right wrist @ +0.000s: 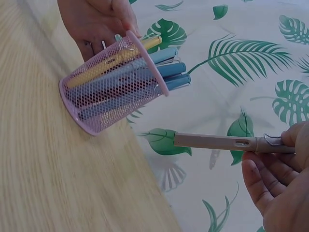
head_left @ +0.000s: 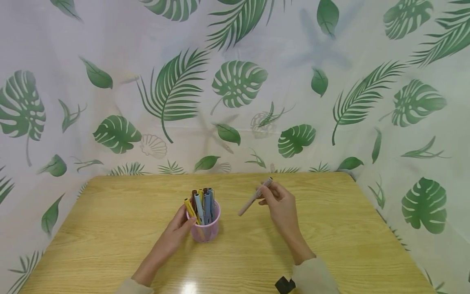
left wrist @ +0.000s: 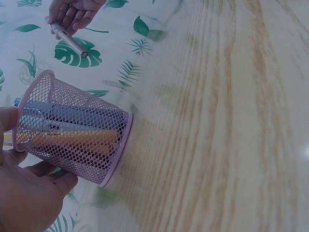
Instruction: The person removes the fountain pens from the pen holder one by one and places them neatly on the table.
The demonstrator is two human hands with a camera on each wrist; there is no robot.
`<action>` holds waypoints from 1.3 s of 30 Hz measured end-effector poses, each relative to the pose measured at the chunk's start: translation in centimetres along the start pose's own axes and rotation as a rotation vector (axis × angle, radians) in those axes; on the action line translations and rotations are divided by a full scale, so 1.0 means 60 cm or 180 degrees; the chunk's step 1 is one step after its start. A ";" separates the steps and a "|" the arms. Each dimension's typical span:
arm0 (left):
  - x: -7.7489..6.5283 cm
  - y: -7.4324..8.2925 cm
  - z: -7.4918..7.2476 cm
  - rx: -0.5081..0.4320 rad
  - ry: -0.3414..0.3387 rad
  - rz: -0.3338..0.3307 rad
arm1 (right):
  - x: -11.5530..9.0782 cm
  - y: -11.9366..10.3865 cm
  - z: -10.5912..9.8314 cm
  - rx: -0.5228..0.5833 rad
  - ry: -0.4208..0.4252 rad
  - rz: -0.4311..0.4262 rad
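Observation:
A pink mesh pen cup (head_left: 205,233) stands upright on the table, with several yellow, brown, light blue and dark blue pens (head_left: 207,206) in it. My left hand (head_left: 178,228) grips the cup from its left side, thumb at the rim and fingers around the far side. To the right of the cup, my right hand (head_left: 280,206) holds a pale greyish-pink pen (head_left: 251,202) above the table. In the right wrist view, thumb and fingers pinch that pen (right wrist: 207,141) near its clip, and its plain end points towards the cup.
Under both hands lies a wood-grain table (head_left: 121,212). A white cloth with green leaf prints (head_left: 235,134) hangs behind it and along its sides. A small black object (head_left: 284,285) sits by the right sleeve at the near edge of the view.

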State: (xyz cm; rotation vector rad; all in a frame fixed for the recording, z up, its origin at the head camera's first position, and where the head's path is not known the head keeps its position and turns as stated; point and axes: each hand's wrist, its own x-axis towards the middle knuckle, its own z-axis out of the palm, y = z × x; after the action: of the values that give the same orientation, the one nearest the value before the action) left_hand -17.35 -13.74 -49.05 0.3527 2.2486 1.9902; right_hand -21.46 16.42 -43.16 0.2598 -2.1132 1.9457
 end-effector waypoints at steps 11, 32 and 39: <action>0.002 -0.003 -0.001 -0.0064 -0.0023 0.0060 | -0.008 0.011 -0.017 -0.0070 0.0047 0.0122; 0.004 0.001 0.001 -0.0041 -0.0010 0.0064 | -0.028 0.035 -0.009 -0.0267 -0.0113 0.0342; -0.001 0.003 0.001 0.0022 0.0031 -0.0002 | -0.034 0.044 0.002 -0.0206 -0.0136 0.0355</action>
State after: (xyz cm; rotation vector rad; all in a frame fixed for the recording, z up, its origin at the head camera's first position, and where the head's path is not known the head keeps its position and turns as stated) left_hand -17.29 -13.68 -48.89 0.3438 2.2617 1.9888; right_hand -20.31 16.46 -46.28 0.1762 -2.2587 1.9438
